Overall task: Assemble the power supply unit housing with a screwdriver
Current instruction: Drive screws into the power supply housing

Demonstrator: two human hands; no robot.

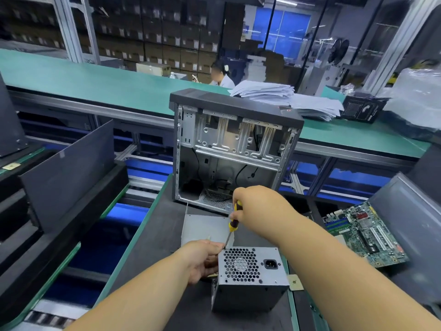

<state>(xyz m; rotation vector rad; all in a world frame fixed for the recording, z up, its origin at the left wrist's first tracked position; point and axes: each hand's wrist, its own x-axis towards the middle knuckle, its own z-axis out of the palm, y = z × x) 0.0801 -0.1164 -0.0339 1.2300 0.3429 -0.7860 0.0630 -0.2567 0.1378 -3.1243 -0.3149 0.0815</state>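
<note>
Right hand (256, 206) wraps its fingers around the yellow-and-black screwdriver (232, 222), tip down at the top left corner of the power supply (249, 278), which sits on the dark counter (152, 254) just in front of the open computer case (229, 149). Left hand (202, 259) curls against the box's left edge, fingers pinched by the tip, maybe steadying a screw. Looks mid-fastening: this corner underway, other screws too small to judge.

Screw under screwdriver tip (224, 247) — too small.
</note>
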